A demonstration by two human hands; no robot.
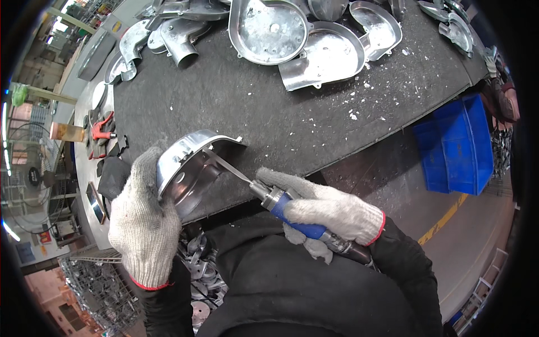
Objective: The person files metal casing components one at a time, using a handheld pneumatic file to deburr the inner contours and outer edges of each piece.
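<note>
There are two gloved hands (145, 224), one power tool (279, 208), one held metal cover (178, 157), one cup (68, 132) and, though overlap hinders counting, perhaps ten other covers (268, 33).

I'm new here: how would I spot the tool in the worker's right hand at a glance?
Start at the dark-topped workbench and drop to its near edge, where a gloved right hand grips the handheld tool. It points up and left toward the silver casting in the left hand. Unlike that all-silver casting, the tool has a blue body and slim metal tip.
</note>
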